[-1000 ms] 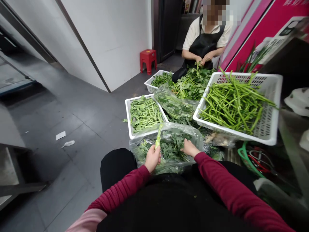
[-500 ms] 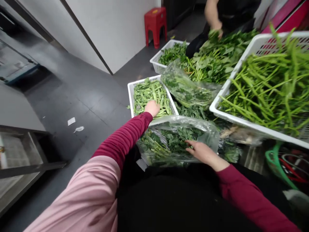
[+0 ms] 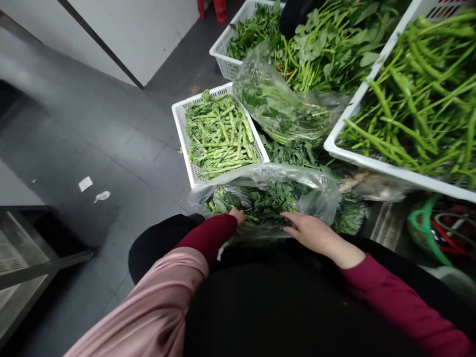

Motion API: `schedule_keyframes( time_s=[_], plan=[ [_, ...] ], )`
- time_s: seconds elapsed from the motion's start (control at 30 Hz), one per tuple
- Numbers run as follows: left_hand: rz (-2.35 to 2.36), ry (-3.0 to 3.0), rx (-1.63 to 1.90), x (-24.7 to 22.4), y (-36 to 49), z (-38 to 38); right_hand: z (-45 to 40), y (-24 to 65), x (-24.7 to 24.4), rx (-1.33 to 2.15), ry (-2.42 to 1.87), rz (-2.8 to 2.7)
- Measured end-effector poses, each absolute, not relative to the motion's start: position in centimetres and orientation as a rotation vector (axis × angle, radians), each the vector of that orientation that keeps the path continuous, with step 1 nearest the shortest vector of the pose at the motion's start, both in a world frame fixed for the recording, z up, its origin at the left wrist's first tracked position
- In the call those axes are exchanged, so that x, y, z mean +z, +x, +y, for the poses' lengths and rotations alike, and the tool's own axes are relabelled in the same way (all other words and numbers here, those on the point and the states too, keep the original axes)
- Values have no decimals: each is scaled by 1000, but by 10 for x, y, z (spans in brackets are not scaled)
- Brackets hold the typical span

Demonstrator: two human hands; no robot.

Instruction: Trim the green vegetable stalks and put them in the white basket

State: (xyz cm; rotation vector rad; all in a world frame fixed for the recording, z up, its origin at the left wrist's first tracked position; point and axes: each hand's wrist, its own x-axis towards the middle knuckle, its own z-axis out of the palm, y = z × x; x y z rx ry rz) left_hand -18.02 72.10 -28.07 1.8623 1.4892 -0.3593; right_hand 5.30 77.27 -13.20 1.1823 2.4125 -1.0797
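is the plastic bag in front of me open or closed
Open: the plastic bag gapes at its mouth, leafy greens showing, left hand reaching inside.

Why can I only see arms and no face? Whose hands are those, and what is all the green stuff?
The camera sits on a person's head and looks down, so you see what that person sees: their own arms in dark red sleeves. There is no machine, only two bare hands. The left hand reaches into a clear plastic bag full of leafy greens; most of that hand is hidden, so I cannot tell whether it holds anything. The right hand lies open on the bag's edge. On the grey floor beyond the bag stands a white basket filled with short cut stems. To the right, a bigger white basket holds long green stalks. Farther back there is a second bag of greens, a loose pile of leaves and another basket.
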Motion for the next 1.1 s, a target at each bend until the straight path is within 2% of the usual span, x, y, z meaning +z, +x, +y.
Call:
schedule_keyframes(
  time_s=[0.1,0.2,0.37,0.47,0.63,0.73,0.8,0.87,0.97,1.03,1.1],
  plan=[
    [1386,1976,-430,-248,-181,728,776,52,-136,-1120,1277,2398],
    [1241,2287,-261,-189,-175,731,772,46,-139,-1358,1500,2217],
    [920,2646,330,-106,-136,706,742,28,-131,-2576,1548,1355],
    [986,2509,600,-90,-114,682,725,22,-117,-2968,1594,1263],
    [1413,1955,1001,-84,-106,642,706,24,-82,-3136,1594,1597],
    [1417,1424,871,-84,-107,627,699,23,-67,-3195,1478,1711],
    [1292,1259,755,-85,-107,622,695,21,-61,-3124,1463,1812],
    [1347,1181,803,-86,-106,622,692,18,-58,-2869,1631,2022],
    [1505,1043,936,-87,-106,625,685,15,-59,-1959,2033,2600],
    [1477,904,987,-86,-107,629,678,14,-64,-1305,1954,2994],
    [1380,750,1018,-86,-107,631,672,15,-70,-952,1678,3253]
  ],
)
